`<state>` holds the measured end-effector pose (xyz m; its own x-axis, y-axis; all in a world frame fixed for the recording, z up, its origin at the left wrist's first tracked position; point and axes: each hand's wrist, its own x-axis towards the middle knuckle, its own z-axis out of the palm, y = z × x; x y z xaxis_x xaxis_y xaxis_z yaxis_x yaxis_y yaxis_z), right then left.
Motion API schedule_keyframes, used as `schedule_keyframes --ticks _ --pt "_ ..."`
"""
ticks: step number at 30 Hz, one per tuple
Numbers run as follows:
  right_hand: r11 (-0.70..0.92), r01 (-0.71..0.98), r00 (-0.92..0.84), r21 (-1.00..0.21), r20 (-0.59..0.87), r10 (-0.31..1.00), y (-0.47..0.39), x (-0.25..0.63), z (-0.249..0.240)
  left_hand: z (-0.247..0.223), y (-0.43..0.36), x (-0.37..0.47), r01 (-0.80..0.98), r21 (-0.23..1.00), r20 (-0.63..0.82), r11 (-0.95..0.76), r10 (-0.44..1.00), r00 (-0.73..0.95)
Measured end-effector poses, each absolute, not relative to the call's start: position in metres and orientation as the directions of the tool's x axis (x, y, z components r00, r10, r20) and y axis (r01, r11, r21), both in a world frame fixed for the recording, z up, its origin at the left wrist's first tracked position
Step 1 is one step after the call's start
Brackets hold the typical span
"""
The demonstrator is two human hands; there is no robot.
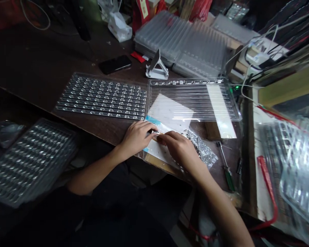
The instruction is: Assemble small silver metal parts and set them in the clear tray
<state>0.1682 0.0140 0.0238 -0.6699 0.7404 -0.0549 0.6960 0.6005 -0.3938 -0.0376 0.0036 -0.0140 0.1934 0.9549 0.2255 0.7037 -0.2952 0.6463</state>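
Observation:
My left hand and my right hand meet at the near edge of the dark wooden desk, fingertips pinched together on a small metal part. They rest over a white sheet of paper with a blue strip. A clear bag of small metal parts lies just right of my right hand. Behind the paper sits a clear ribbed plastic tray, and to its left a clear tray filled with rows of small parts.
Another filled tray sits low at the left. A black phone and a white stand lie farther back, with stacked clear trays behind. A green-handled screwdriver lies at the right, beside cables and bagged trays.

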Motion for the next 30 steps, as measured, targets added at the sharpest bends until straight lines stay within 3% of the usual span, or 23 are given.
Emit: schedule_keyframes --ticks 3,7,12,16,24,30 --pt "0.546 0.744 -0.612 -0.385 -0.066 0.788 0.018 0.183 0.031 -0.012 0.005 -0.035 0.653 0.687 0.282 -0.318 0.945 0.165" --pt "0.476 0.821 -0.546 -0.316 -0.189 0.816 0.021 0.198 0.035 -0.005 0.007 -0.023 0.584 0.711 0.348 -0.393 0.917 0.194" --pt "0.472 0.797 -0.573 -0.376 -0.229 0.786 0.019 0.198 0.034 -0.009 0.007 -0.009 0.532 0.744 0.311 -0.404 0.914 0.260" --pt "0.470 0.788 -0.574 -0.398 -0.196 0.795 0.018 0.200 0.032 -0.014 0.007 -0.007 0.534 0.738 0.302 -0.413 0.909 0.286" --pt "0.386 0.677 -0.540 -0.627 -0.066 0.839 0.019 0.209 0.036 -0.012 0.005 -0.008 0.601 0.679 0.277 -0.422 0.905 0.324" --pt "0.381 0.720 -0.432 -0.580 0.056 0.900 0.022 0.196 0.028 -0.015 0.005 -0.008 0.582 0.690 0.320 -0.431 0.902 0.288"
